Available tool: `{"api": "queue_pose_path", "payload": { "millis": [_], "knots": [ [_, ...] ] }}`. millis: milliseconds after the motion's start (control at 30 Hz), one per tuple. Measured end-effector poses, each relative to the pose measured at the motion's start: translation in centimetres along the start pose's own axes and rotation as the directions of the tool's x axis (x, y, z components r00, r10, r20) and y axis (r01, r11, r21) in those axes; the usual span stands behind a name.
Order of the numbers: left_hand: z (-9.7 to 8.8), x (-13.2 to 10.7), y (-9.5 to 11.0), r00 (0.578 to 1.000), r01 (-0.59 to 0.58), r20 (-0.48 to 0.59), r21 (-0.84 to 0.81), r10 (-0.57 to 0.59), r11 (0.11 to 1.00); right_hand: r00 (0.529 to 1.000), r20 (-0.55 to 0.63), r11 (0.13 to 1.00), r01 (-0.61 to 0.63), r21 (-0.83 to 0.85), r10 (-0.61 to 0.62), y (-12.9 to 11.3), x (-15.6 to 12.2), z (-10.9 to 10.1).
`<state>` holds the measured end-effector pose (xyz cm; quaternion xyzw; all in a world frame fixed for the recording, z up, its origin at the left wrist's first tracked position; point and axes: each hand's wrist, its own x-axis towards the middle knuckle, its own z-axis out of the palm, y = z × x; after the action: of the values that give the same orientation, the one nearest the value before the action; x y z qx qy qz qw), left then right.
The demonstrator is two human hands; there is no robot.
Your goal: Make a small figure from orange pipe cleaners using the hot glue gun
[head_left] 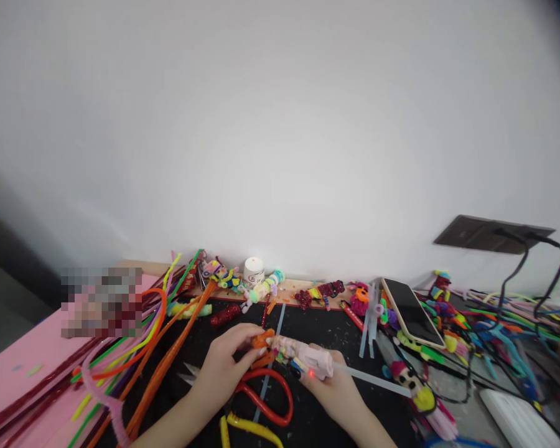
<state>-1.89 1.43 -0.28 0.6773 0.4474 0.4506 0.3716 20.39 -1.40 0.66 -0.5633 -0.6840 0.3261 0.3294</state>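
Note:
My left hand pinches a small orange pipe-cleaner piece between thumb and fingers. Wrapped around a pale pink hot glue gun, my right hand points its nozzle leftward at the orange piece, where the tip meets or nearly meets it. A red light glows on the gun, and a translucent glue stick juts from its rear. Below the hands lie red-handled scissors, partly covered by my left hand, and a yellow-handled tool cut off by the lower edge.
Long pipe cleaners spread across the left side. Several finished pipe-cleaner figures and a white paper cup line the back. At right are a phone, loose glue sticks, a pink-capped figure, a white device and black cables.

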Motion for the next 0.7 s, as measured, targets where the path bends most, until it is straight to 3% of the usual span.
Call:
{"api": "queue_pose_path", "payload": {
  "millis": [367, 700],
  "knots": [
    [-0.1, 0.0, 0.2, 1.000, -0.019, -0.011, 0.007, 0.019, 1.000, 1.000, 0.004, 1.000, 0.025, -0.017, -0.025, -0.6, 0.1, -0.3],
    [-0.2, -0.1, 0.2, 0.993, -0.115, 0.014, 0.149, 0.115, 0.982, 1.000, 0.025, 1.000, 0.014, -0.006, -0.014, -0.6, 0.0, -0.3]
  ]
}}
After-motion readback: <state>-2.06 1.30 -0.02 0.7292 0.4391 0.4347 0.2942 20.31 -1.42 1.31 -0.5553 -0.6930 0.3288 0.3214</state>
